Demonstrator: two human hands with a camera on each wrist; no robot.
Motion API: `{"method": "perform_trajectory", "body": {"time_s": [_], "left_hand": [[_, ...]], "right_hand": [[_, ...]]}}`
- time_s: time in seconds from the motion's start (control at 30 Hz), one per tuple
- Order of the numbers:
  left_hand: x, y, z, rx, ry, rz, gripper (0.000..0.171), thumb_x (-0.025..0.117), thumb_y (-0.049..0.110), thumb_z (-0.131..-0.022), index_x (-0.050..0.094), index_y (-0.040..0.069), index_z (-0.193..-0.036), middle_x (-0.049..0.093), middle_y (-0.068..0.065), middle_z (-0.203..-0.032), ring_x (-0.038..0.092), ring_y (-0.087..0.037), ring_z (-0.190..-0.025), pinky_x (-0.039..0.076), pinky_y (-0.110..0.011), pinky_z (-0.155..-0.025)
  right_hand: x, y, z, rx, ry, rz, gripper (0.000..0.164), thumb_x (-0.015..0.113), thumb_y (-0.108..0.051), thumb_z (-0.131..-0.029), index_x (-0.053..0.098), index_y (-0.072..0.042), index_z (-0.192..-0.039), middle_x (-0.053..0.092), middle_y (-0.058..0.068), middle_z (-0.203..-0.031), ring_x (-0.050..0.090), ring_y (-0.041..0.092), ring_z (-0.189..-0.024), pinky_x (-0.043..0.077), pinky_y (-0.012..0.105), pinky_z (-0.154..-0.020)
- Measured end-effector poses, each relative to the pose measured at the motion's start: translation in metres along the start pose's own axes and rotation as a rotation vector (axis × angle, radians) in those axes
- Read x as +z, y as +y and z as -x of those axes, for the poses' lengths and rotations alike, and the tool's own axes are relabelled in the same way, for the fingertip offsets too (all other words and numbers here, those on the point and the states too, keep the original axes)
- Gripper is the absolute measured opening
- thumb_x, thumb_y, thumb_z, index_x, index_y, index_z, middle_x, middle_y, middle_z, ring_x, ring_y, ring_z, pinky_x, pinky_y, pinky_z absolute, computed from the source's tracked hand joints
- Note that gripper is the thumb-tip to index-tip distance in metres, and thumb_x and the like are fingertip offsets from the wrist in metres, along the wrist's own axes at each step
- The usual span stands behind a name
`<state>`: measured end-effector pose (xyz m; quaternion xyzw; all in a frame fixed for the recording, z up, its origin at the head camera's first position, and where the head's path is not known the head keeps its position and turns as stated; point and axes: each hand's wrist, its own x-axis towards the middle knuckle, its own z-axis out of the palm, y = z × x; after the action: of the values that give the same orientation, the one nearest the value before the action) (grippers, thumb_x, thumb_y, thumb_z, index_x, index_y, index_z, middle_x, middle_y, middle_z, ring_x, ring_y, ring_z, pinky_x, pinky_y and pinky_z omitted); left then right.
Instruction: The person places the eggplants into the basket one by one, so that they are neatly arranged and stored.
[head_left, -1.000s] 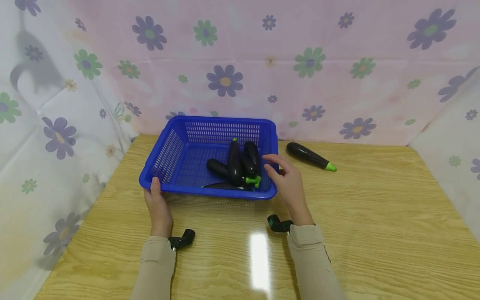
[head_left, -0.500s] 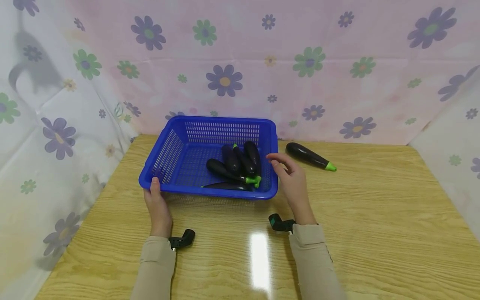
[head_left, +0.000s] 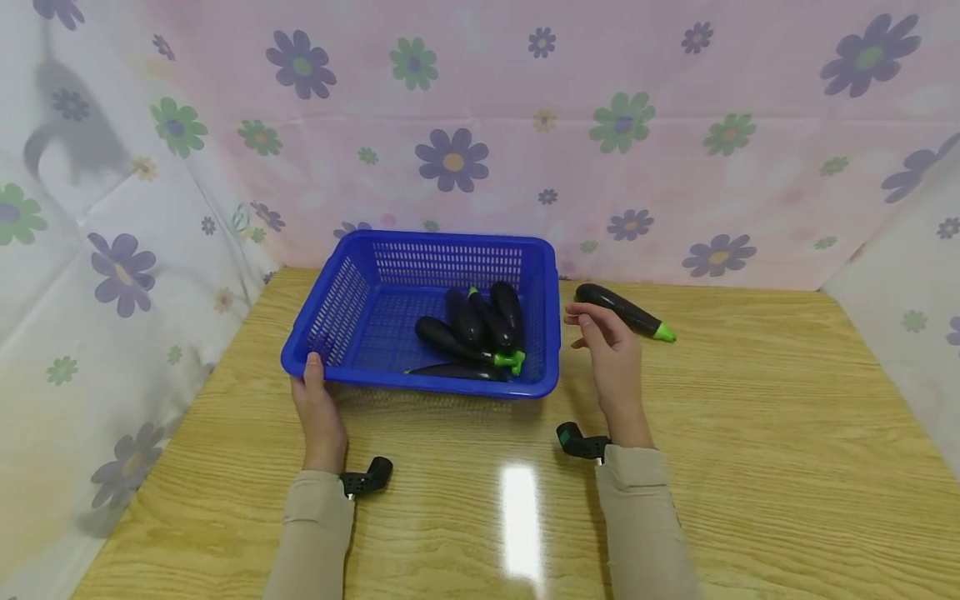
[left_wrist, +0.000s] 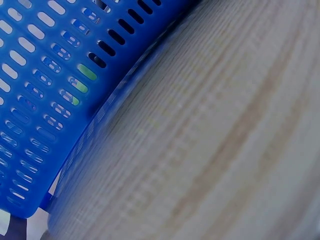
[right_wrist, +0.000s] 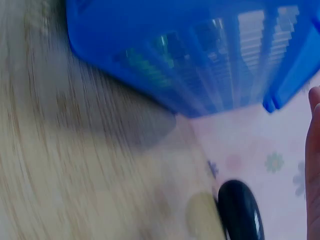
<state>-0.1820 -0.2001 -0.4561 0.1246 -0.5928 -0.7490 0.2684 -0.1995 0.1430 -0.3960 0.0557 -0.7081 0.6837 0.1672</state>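
A blue plastic basket [head_left: 450, 382] with slotted walls holds several dark eggplants [head_left: 465, 319] with green stems, bunched toward its right side. My left hand [head_left: 321, 421] grips the basket's near-left corner, thumb over the rim and the other fingers hidden beneath. Just outside the right wall hovers my right hand [head_left: 618, 375], its fingers loosely bent and holding nothing. Behind those fingers one more eggplant [head_left: 633, 315] lies on the table, green stem toward the right. The right wrist view catches that eggplant [right_wrist: 242, 212] beside the basket wall [right_wrist: 155, 55].
Wood-grain table [head_left: 765, 433] runs beneath everything, with a bright light reflection near the front. Flowered cloth [head_left: 675, 183] hangs along the back and both sides, close behind the basket. A small black wrist camera [head_left: 581, 443] sits on each wrist.
An eggplant that stood out across the pile has dropped down among the others in the basket. My right hand has moved right, out over the basket's rim, toward the loose eggplant. The left hand stays put.
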Motion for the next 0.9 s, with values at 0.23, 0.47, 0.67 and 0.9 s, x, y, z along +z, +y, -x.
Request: {"method": "perform_trajectory", "body": {"time_s": [0.23, 0.47, 0.67, 0.9], "left_hand": [[0.000, 0.000, 0.000, 0.002, -0.002, 0.003, 0.049, 0.048, 0.039, -0.088, 0.037, 0.018, -0.131, 0.042, -0.004, -0.130, 0.036, -0.014, -0.120, 0.023, -0.021, -0.100], [0.001, 0.001, 0.001, -0.003, -0.004, 0.001, 0.050, 0.049, 0.040, -0.088, 0.037, 0.018, -0.131, 0.042, -0.003, -0.130, 0.035, -0.015, -0.120, 0.023, -0.022, -0.100], [0.000, 0.000, 0.001, -0.010, -0.004, -0.009, 0.051, 0.049, 0.041, -0.088, 0.037, 0.019, -0.132, 0.041, -0.002, -0.130, 0.035, -0.014, -0.120, 0.022, -0.022, -0.101], [0.000, -0.001, 0.000, 0.001, -0.007, -0.001, 0.049, 0.049, 0.039, -0.088, 0.037, 0.019, -0.131, 0.042, -0.003, -0.130, 0.035, -0.015, -0.120, 0.023, -0.023, -0.101]], "right_hand": [[-0.022, 0.026, -0.004, 0.114, 0.106, 0.002, 0.027, 0.049, -0.020, -0.092, 0.059, -0.003, -0.111, 0.059, 0.010, -0.107, 0.056, 0.023, -0.095, 0.049, 0.025, -0.066], [-0.037, 0.042, -0.005, 0.293, 0.235, 0.041, 0.029, 0.048, -0.024, -0.093, 0.056, -0.012, -0.117, 0.056, 0.012, -0.108, 0.054, 0.020, -0.098, 0.049, 0.024, -0.069], [-0.044, 0.044, -0.006, 0.382, 0.292, 0.023, 0.032, 0.048, -0.017, -0.092, 0.052, -0.012, -0.124, 0.050, 0.013, -0.116, 0.051, 0.026, -0.100, 0.049, 0.024, -0.068], [-0.049, 0.046, -0.007, 0.436, 0.340, -0.016, 0.041, 0.046, -0.013, -0.092, 0.042, -0.014, -0.132, 0.027, 0.005, -0.138, 0.054, 0.017, -0.096, 0.051, 0.022, -0.066]]}}
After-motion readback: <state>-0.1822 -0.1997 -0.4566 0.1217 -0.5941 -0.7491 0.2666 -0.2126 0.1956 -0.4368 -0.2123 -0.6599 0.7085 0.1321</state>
